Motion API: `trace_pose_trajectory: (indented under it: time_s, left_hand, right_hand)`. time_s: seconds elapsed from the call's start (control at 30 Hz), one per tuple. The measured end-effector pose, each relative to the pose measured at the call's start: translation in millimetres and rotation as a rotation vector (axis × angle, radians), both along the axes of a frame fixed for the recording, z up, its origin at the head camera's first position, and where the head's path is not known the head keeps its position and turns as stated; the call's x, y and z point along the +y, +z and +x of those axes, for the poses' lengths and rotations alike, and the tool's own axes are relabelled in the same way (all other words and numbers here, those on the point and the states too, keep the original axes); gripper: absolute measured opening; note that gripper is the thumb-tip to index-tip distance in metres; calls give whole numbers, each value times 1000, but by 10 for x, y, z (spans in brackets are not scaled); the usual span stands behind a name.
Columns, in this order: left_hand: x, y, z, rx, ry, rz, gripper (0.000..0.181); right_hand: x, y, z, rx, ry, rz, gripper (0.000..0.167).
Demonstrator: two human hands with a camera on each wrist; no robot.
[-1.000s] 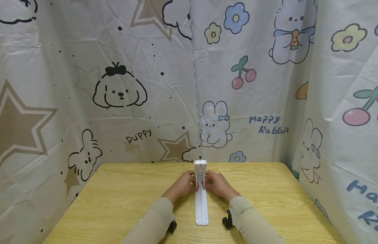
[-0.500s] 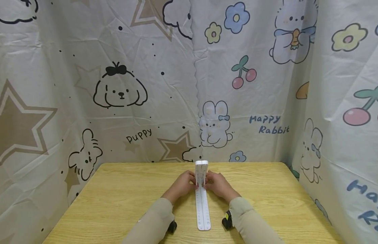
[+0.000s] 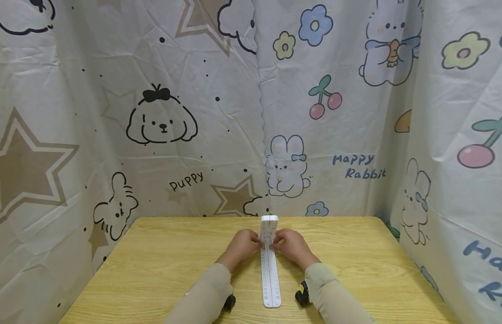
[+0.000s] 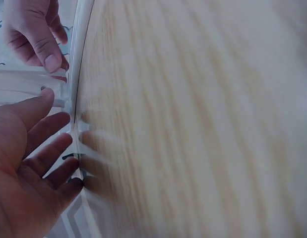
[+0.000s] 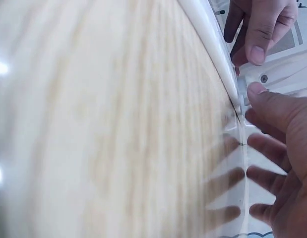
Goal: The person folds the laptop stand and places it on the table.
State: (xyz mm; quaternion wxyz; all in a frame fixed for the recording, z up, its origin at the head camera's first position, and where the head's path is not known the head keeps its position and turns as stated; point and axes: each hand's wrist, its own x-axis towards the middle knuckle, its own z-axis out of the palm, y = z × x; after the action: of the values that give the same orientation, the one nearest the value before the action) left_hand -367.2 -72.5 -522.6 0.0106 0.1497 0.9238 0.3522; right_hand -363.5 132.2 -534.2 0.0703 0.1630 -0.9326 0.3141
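Observation:
A white plastic hinged stand [image 3: 270, 274] stands at the middle of the table, with a long flat strip running toward me and an upright part [image 3: 269, 227] at its far end. My left hand [image 3: 244, 246] holds the left side near the joint, thumb and forefinger at the edge. On the other side my right hand [image 3: 292, 245] holds it the same way. In the left wrist view, the other fingers of the left hand [image 4: 31, 163] are spread beside the strip. The right wrist view shows the right hand [image 5: 287, 158] with its other fingers likewise spread.
A wood-grain table [image 3: 174, 252] lies under the hands. Behind it hangs a printed curtain [image 3: 235, 112] with puppies, rabbits and stars, folding round both sides. A small black device [image 3: 302, 294] sits at the right cuff, another [image 3: 230, 301] at the left.
The strip's near end has come closer to me and slightly right. The upright part's gap between its legs, visible before, no longer shows. Both hands keep nearly the same place.

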Motion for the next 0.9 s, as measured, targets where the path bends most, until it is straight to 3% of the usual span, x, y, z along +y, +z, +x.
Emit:
trace_pose_trajectory:
  time_s: [0.17, 0.27, 0.37, 0.47, 0.63, 0.9]
  left_hand:
    - [0, 3, -3, 14, 72, -26, 24]
    - [3, 7, -4, 7, 93, 9, 38]
    - [10, 19, -9, 0, 69, 77, 44]
    - [23, 34, -20, 3, 20, 147, 35]
    - [47, 50, -42, 34, -47, 185, 20]
    - [38, 53, -38, 52, -65, 221, 16]
  right_hand:
    - [7, -1, -23, -39, -88, 3, 16]
    - [2, 18, -28, -52, -100, -25, 24]
    - [-7, 43, -41, -52, -87, -46, 26]
    - [-10, 67, -51, -47, -63, -79, 30]
    - [-13, 101, -51, -22, -19, -142, 32]
    - [-6, 76, -78, -52, 6, -226, 25]
